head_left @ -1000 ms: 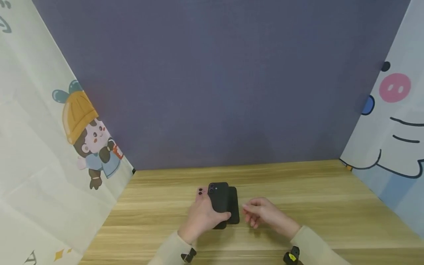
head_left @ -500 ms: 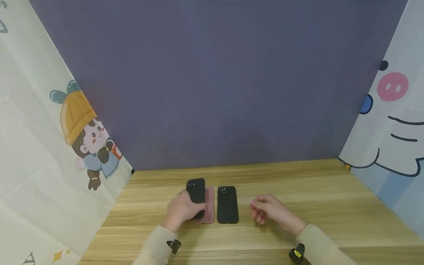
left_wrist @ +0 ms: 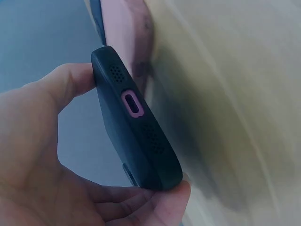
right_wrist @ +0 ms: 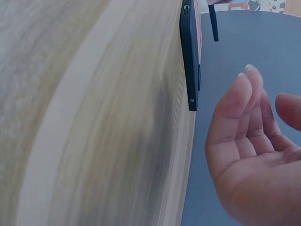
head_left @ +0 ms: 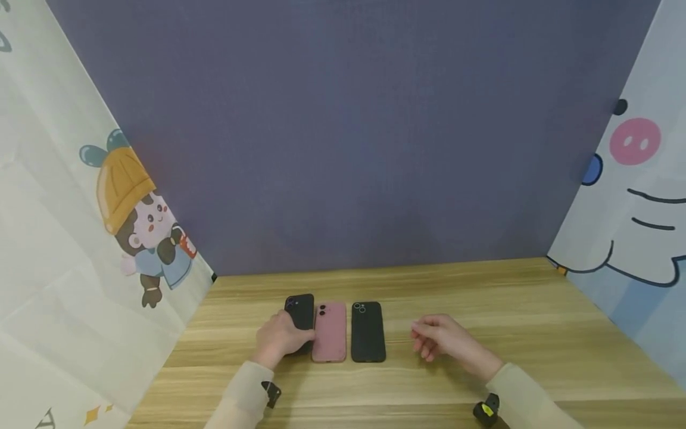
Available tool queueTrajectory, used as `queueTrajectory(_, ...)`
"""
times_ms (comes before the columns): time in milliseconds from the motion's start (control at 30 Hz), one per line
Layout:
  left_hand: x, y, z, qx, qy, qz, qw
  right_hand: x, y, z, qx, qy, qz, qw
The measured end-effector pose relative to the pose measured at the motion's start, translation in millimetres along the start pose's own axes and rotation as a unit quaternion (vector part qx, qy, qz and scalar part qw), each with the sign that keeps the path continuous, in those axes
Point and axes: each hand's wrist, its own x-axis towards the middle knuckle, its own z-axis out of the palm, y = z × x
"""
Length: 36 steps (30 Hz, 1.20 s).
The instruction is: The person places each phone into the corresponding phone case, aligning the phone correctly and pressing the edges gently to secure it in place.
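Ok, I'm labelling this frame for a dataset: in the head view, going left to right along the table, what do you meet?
Left hand gripping a black phone → pink phone → second black phone → right hand, holding nothing, on the wooden table.

Wide open wooden table (head_left: 482, 286) right of the black phone (head_left: 368, 331); pink phone (head_left: 329, 331) jammed against the held black-cased phone (head_left: 300, 313), narrow gap between pink and black
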Motion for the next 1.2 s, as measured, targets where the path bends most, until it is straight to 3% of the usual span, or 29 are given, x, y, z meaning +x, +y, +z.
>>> queueTrajectory(367,4.4,-14.8,3.0,0.018,-0.007,-0.005,0.9998,-5.3,-1.1,-8.4,-0.004,0.0,0.001,1.0)
queueTrajectory(700,0.5,-10.9,8.7,0.038,-0.012,0.0,0.9992,-7.9,2.5,-9.9,-0.007,-0.001,0.003,1.0)
queueTrajectory(1200,-2.0,-13.6,6.0,0.029,-0.031,0.001,0.9991,-8.4,1.9,-12.3,-0.007,0.0,0.003,1.0)
